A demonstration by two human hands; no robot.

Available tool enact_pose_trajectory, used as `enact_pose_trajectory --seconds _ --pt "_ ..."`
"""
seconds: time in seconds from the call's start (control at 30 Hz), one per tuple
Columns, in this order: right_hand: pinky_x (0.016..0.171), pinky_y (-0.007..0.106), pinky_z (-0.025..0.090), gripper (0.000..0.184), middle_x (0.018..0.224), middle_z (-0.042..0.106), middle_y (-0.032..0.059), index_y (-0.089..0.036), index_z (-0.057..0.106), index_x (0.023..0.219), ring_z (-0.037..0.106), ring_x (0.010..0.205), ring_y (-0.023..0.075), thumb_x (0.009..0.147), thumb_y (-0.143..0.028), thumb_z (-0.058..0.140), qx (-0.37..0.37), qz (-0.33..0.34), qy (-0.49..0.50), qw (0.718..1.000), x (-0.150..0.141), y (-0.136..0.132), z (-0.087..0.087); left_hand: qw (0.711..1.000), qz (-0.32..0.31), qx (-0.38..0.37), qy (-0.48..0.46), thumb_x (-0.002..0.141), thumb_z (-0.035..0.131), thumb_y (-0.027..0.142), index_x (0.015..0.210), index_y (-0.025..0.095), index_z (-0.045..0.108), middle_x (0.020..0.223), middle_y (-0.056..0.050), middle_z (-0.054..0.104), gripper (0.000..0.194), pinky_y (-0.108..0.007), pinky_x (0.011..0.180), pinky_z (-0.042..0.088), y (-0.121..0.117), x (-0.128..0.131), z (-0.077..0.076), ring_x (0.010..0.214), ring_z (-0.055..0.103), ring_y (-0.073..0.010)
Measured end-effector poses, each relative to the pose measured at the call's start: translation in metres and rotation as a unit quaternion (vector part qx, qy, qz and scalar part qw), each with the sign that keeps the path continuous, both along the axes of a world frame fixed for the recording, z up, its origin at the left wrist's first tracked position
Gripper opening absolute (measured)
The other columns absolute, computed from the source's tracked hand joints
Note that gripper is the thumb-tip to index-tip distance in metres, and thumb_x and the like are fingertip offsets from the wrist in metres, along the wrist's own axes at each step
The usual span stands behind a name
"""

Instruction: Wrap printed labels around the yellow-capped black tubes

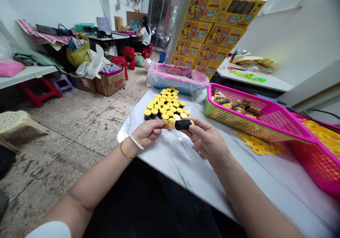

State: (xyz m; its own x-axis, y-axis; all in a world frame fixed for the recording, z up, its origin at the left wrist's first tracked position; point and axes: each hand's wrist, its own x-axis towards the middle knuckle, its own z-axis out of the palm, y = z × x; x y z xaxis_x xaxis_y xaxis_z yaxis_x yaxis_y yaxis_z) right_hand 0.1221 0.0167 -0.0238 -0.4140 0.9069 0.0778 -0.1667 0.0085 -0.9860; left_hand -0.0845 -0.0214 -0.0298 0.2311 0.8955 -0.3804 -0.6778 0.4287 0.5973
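My left hand (pixel 150 133), with a pearl bracelet and a gold bangle on its wrist, pinches a small yellow printed piece (pixel 170 123). My right hand (pixel 205 137) grips a small black cylinder (pixel 183 125) with a yellow end, lying on its side in the fingers. The two pieces meet end to end above the white table (pixel 170 156); whether they are joined I cannot tell. Just beyond them stand several black containers with yellow caps (pixel 164 107), upright in close rows. A couple of the nearest tops look paler.
A pink and green basket (pixel 239 124) at right holds more small containers. Beside it lie yellow rings (pixel 256 146), with a pink basket (pixel 313 160) of yellow parts further right. A plastic-lined basket (pixel 177 84) and stacked yellow boxes (pixel 207 36) stand behind. Another person (pixel 145 34) sits far back.
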Motion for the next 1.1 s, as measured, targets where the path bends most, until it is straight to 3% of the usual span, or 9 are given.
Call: enact_pose_trajectory --seconds 0.1,0.2,0.43,0.67,0.8,0.97,1.1 --pt "0.103 0.048 0.054 0.034 0.1 0.079 0.0041 -0.025 0.077 0.097 0.074 0.098 0.0242 0.071 -0.046 0.086 0.023 0.006 -0.016 1.0 -0.009 -0.005 -0.006 1.0 -0.009 0.004 -0.003 0.099 0.048 0.006 0.08 0.008 0.061 0.071 0.0 0.06 0.023 -0.007 0.028 0.016 -0.001 0.0 0.0 0.033 0.032 0.0039" --pt "0.099 0.05 0.057 0.031 0.099 0.08 0.0049 -0.024 0.075 0.096 0.075 0.096 0.0247 0.074 -0.044 0.084 0.077 -0.041 -0.052 0.995 -0.012 -0.007 -0.01 1.0 -0.014 0.011 -0.003 0.098 0.051 0.007 0.079 0.009 0.06 0.071 0.0 0.06 0.021 -0.007 0.028 0.016 -0.001 0.0 -0.002 0.034 0.032 0.0039" --pt "0.104 0.049 0.056 0.023 0.123 0.074 0.0107 -0.023 0.068 0.105 0.072 0.114 0.0264 0.085 -0.033 0.074 0.218 -0.093 -0.102 0.966 -0.017 -0.018 -0.012 1.0 -0.012 0.005 0.006 0.095 0.061 0.011 0.079 0.009 0.06 0.068 0.001 0.059 0.016 -0.008 0.028 0.016 -0.002 0.002 -0.007 0.035 0.038 0.0023" --pt "0.095 0.049 0.061 0.026 0.121 0.075 0.0136 -0.021 0.068 0.103 0.077 0.098 0.0274 0.085 -0.039 0.073 0.264 -0.103 -0.208 0.936 -0.011 -0.02 -0.015 1.0 0.012 -0.005 0.004 0.098 0.05 0.005 0.077 0.009 0.059 0.062 0.003 0.054 0.023 -0.008 0.028 0.016 0.001 0.0 -0.007 0.034 0.033 0.0031" --pt "0.092 0.046 0.063 0.025 0.121 0.075 0.0138 -0.021 0.067 0.104 0.078 0.094 0.0263 0.086 -0.038 0.073 0.269 -0.108 -0.203 0.935 -0.011 -0.022 -0.018 1.0 0.009 -0.006 0.008 0.099 0.049 0.005 0.077 0.008 0.059 0.064 0.002 0.058 0.024 -0.007 0.028 0.017 0.0 0.0 -0.005 0.033 0.034 0.0031" --pt "0.096 0.046 0.061 0.025 0.127 0.072 0.0143 -0.023 0.063 0.106 0.074 0.109 0.0271 0.086 -0.035 0.073 0.28 -0.113 -0.147 0.942 -0.013 -0.023 -0.02 1.0 -0.007 -0.013 0.003 0.101 0.046 0.009 0.079 0.008 0.059 0.07 -0.002 0.064 0.025 -0.008 0.028 0.018 0.0 0.0 -0.005 0.034 0.035 0.0026" --pt "0.093 0.046 0.062 0.023 0.122 0.075 0.0141 -0.022 0.064 0.103 0.077 0.1 0.0261 0.086 -0.035 0.072 0.295 -0.098 -0.186 0.932 -0.011 -0.023 -0.018 1.0 -0.007 -0.01 0.002 0.1 0.048 0.009 0.078 0.009 0.059 0.066 0.0 0.06 0.025 -0.008 0.028 0.017 0.0 0.0 -0.006 0.034 0.033 0.0025"
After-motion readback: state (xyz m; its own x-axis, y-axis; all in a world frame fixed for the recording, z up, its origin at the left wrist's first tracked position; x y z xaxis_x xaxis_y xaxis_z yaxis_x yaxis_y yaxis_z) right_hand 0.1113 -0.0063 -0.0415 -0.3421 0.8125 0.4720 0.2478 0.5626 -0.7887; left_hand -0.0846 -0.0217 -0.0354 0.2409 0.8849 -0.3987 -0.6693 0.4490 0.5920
